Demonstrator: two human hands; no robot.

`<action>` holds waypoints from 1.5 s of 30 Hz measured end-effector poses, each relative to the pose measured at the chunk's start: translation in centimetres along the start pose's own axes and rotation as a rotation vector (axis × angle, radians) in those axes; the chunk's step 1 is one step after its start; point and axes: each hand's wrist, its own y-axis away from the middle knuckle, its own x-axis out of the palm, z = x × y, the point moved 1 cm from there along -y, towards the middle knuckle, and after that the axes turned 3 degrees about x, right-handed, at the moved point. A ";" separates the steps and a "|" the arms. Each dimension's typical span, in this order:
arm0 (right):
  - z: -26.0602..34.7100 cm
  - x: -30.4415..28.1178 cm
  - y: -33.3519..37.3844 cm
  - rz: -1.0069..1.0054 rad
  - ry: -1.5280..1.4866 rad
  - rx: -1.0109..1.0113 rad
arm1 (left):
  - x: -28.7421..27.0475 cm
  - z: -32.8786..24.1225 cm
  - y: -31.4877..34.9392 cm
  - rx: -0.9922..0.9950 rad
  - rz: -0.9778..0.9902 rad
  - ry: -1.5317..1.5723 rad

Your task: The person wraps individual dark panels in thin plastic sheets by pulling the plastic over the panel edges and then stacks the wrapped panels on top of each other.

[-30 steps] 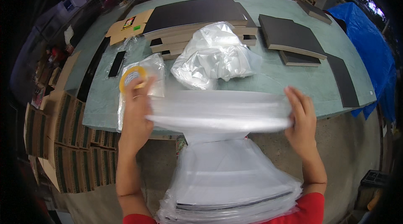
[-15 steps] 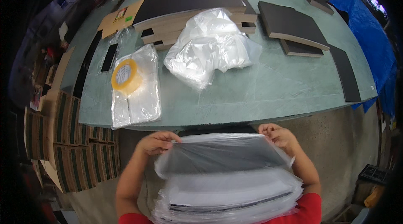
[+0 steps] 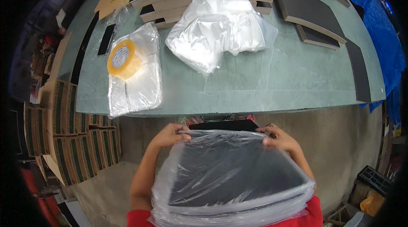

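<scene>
Close to my body is a stack of flat dark boards wrapped in clear plastic bags (image 3: 238, 171). The dark top board shows through its film, which is wrinkled and shiny. My left hand (image 3: 172, 135) pinches the far left edge of the plastic bag, fingers closed. Opposite it, my right hand (image 3: 278, 137) grips the far right edge, its thumb pressing on the film from above. A bare black panel (image 3: 223, 126) sticks out just beyond the bag's far edge, between the hands. What supports the stack is hidden.
Ahead stands a green table (image 3: 238, 93) bearing a roll of clear tape (image 3: 124, 59) on flat plastic sleeves (image 3: 144, 86), a crumpled plastic heap (image 3: 219, 27) and dark boards (image 3: 310, 12). Cartons (image 3: 80, 129) are stacked at left; blue tarp (image 3: 380, 48) hangs at right.
The raised plastic has come down and now lies flat over the dark board, covering the whitish layer seen before. My left hand shifted slightly right. The table sits higher in view.
</scene>
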 end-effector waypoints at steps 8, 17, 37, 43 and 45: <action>-6.1 -1.6 -4.4 0.080 -0.589 0.311 | 0.7 1.0 -1.6 -0.020 0.002 -0.074; -13.8 3.2 -12.6 -0.610 0.140 0.049 | 0.3 11.0 -9.8 0.169 -0.314 -0.198; -11.8 1.3 -12.0 -0.160 0.599 0.056 | 0.3 8.9 -8.1 -0.027 -0.223 0.109; -14.6 3.1 -15.0 -0.515 0.416 -0.061 | 0.3 9.0 -9.6 0.277 -0.466 -0.721; -9.6 2.1 -11.5 -0.282 0.406 0.167 | -0.2 8.9 -7.3 0.168 -0.504 -0.829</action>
